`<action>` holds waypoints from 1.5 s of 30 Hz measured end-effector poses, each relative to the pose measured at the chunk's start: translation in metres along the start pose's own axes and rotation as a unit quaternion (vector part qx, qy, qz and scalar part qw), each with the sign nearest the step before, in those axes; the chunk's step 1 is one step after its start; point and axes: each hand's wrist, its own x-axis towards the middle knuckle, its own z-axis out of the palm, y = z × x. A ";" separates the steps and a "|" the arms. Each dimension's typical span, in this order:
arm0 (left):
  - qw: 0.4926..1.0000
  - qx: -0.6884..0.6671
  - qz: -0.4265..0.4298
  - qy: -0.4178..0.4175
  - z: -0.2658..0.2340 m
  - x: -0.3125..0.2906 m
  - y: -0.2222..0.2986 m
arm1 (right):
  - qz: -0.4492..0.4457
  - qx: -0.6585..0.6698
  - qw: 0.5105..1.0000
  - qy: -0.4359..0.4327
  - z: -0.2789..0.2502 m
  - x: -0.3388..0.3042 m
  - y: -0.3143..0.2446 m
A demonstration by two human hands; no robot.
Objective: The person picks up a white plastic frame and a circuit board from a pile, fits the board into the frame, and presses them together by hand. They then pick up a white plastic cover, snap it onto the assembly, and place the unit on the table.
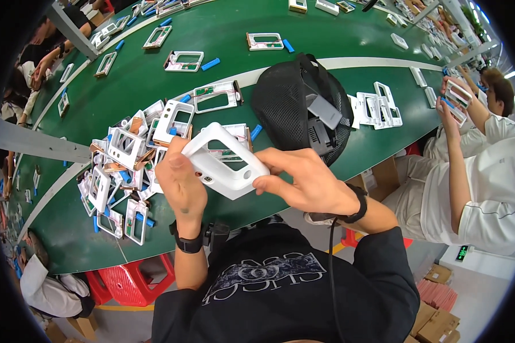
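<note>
Between both hands, above the near edge of the green table (212, 223), is a white plastic housing (233, 187) with a large rounded opening. Small ports show on its near side, and it is tilted. My left hand (180, 183) grips its left end, thumb up along the edge. With thumb and fingers, my right hand (309, 180) pinches the right end. Just beyond lies a similar open housing (214, 94) with a green board and wires; another (237, 134) is partly hidden behind the held one. A heap of such housings (126, 146), with blue cylindrical cells among them, lies left of my hands.
A black mesh bag (277, 97) holding grey devices (324, 110) stands beyond my right hand. White frames (377, 108) are stacked right of it. More housings with blue cells are spread along the far table. A co-worker (475, 171) sits at right; a red stool (126, 283) stands at lower left.
</note>
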 end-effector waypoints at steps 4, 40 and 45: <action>1.000 0.002 -0.013 -0.012 0.003 0.006 -0.007 | 0.025 0.008 0.999 -0.019 -0.014 0.011 0.000; 0.983 -0.087 -0.075 -0.144 0.015 -0.025 0.023 | 0.363 -0.486 0.787 -0.109 -0.242 -0.065 0.079; 0.920 -0.278 -0.176 -0.212 0.049 -0.034 0.013 | 0.152 0.180 0.971 -0.049 -0.171 -0.058 0.049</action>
